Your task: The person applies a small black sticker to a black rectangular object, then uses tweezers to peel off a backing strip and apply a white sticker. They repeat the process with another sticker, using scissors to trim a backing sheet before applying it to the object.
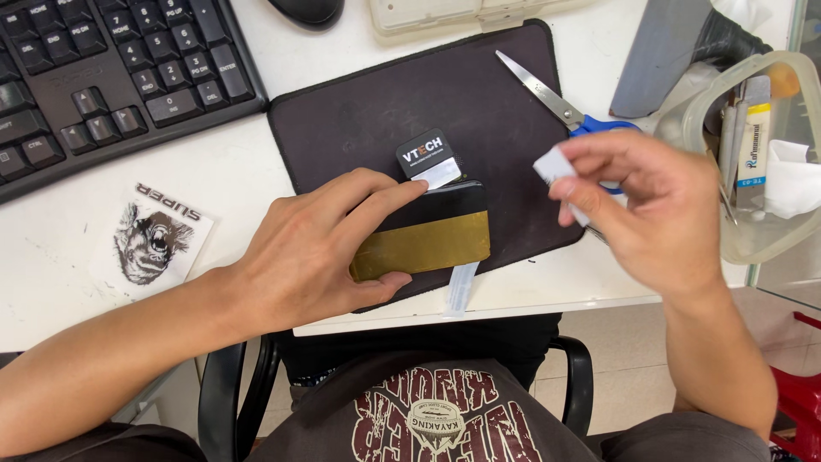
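Black-gold box (428, 235) half-hidden, paper scrap (554, 164) blurred

A small black box with a broad gold band (423, 244) lies flat near the front edge of a dark mat (385, 103), a black card with a white strip (428, 158) tilted against its top, while a small white scrap (554, 167) is pinched above the mat's right edge.

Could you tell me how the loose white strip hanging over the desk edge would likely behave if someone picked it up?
The white strip looks thin and flat, so it is probably floppy and very light. It overhangs the desk edge beside the black-and-gold box, so a nudge could send it off. Lying flat, it may be fiddly to pinch.
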